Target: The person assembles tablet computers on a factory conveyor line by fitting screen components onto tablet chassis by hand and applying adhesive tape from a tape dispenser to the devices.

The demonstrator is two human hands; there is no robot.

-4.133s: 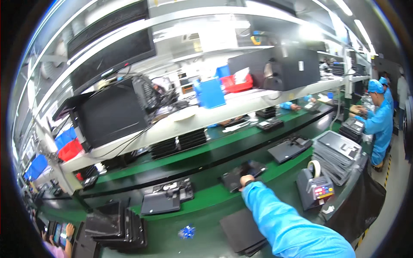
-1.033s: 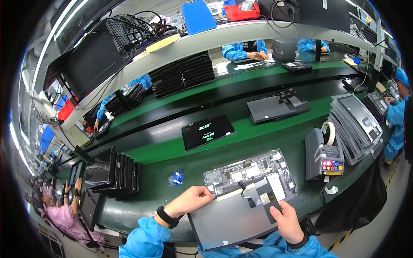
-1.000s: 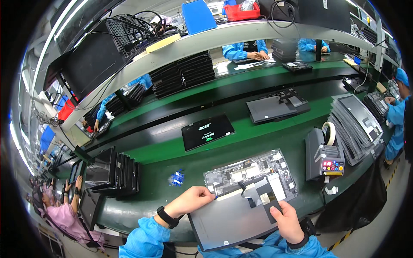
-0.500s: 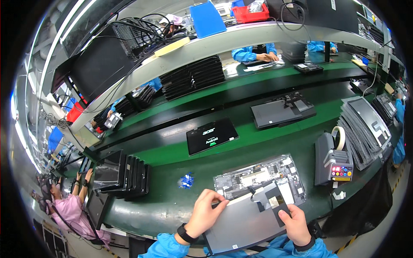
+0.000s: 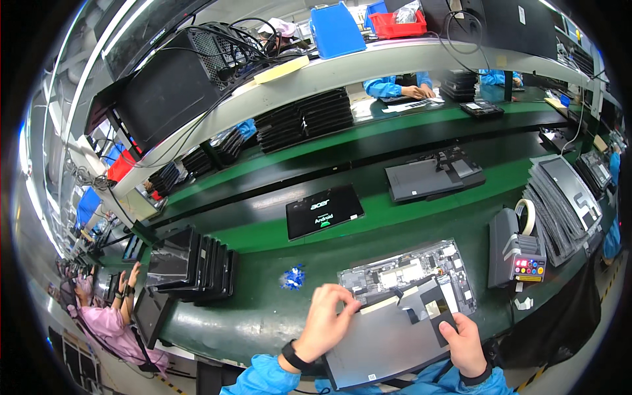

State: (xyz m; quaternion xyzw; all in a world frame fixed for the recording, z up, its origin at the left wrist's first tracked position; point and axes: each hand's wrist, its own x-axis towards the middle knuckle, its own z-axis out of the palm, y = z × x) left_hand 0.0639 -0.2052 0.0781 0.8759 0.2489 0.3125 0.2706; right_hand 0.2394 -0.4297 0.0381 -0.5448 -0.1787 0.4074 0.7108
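Observation:
A grey, flat display panel [image 5: 388, 345], its metal back facing up, lies tilted over the near edge of an opened tablet body [image 5: 403, 273]. A dark flex cable [image 5: 413, 306] and a pale strip show along the panel's far edge. My left hand [image 5: 322, 326] has thumb and forefinger pinched together at the panel's far left corner. On the right side, my right hand [image 5: 466, 345] grips the panel's edge, thumb on top, fingers partly hidden beneath. Circuit boards and a light battery-like block are exposed in the tablet body.
A pile of tiny blue pieces [image 5: 293, 276] lies left of the tablet body. Beyond are a lit tablet [image 5: 322, 212] and another grey-backed unit [image 5: 431, 178]. A tape dispenser [image 5: 517, 247] and stacked sleeved panels [image 5: 559, 210] stand right, upright black tablets [image 5: 191, 266] left.
The whole view has shifted slightly, so the bench things appear a little further right. Both hands keep their hold on the panel, with hardly any change in its position over the tablet body.

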